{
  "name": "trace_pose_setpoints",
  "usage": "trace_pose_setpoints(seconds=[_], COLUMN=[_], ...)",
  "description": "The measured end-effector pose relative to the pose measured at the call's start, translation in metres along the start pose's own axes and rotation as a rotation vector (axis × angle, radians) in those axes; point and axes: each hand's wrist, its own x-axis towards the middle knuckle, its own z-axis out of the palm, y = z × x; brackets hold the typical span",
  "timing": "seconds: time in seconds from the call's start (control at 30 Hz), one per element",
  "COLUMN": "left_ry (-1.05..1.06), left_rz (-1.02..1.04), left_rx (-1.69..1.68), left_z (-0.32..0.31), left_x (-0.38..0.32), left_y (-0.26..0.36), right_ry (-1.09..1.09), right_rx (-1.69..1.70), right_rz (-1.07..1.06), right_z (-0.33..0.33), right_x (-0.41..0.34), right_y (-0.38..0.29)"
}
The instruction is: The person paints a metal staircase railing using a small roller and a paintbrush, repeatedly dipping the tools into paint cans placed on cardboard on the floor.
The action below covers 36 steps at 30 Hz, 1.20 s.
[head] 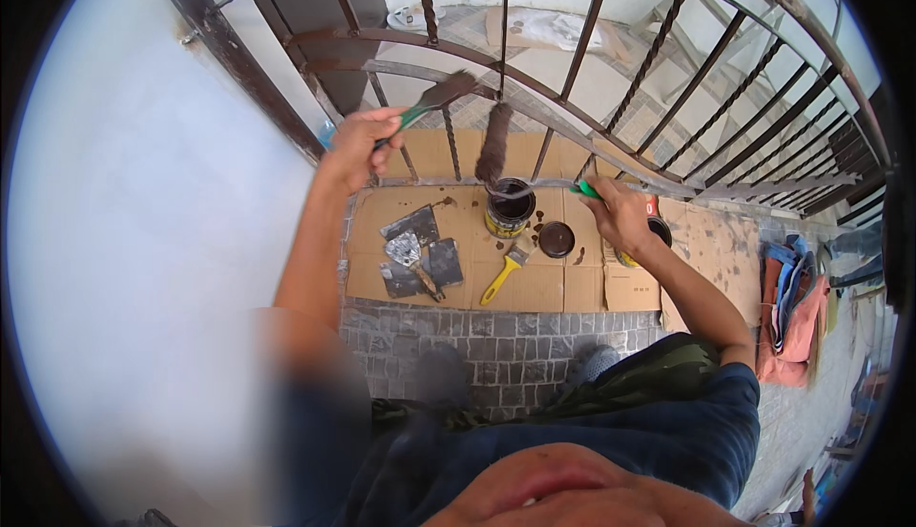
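My left hand [363,142] is closed around the green handle of a paintbrush [445,92], whose dark bristles are up by the curved metal bars of the railing [533,108]. The green handle of a small paint roller is in my right hand [621,214]; its brown, paint-soaked roller sleeve [494,142] is above an open can of dark paint [509,211]. Beside that can lie its round, paint-coated lid [557,239] and a yellow-handled paintbrush [505,273]. A putty knife [411,259] rests on several flat, paint-smeared plates [445,262].
Cardboard sheets [401,205] with dark drips cover part of the stone paving [501,327]. A second can [660,230] is partly behind my right hand. A white wall [157,241] rises at the left; folded cloths [791,312] lie at the right. White sandals [415,19] are beyond the railing.
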Motion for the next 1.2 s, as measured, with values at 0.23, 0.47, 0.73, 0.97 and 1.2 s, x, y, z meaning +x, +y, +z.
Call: trace_pose_setpoints(seconds=[0.23,0.47,0.73,0.97,1.2], left_ry=[0.199,0.49,0.414,0.436,0.485], left_rz=[0.073,0.032,0.077,0.107,0.182], left_rx=[0.403,0.456,0.774,0.759,0.605], left_z=[-0.049,-0.012,0.015,0.009,-0.019], left_x=[-0.115,-0.228,-0.23,-0.226,-0.229], left_y=[0.068,0.029,0.023,0.024,0.005], right_ry=[0.016,0.15,0.137,0.055,0.146], right_rx=[0.197,0.27,0.337,0.321,0.29], right_rz=[0.166,0.01,-0.058,-0.027,0.04], right_z=[0.04,0.077,0.114,0.118,0.074], right_x=[0.063,0.119,0.198,0.224,0.16], right_y=[0.012,-0.012,-0.114,-0.15,-0.061])
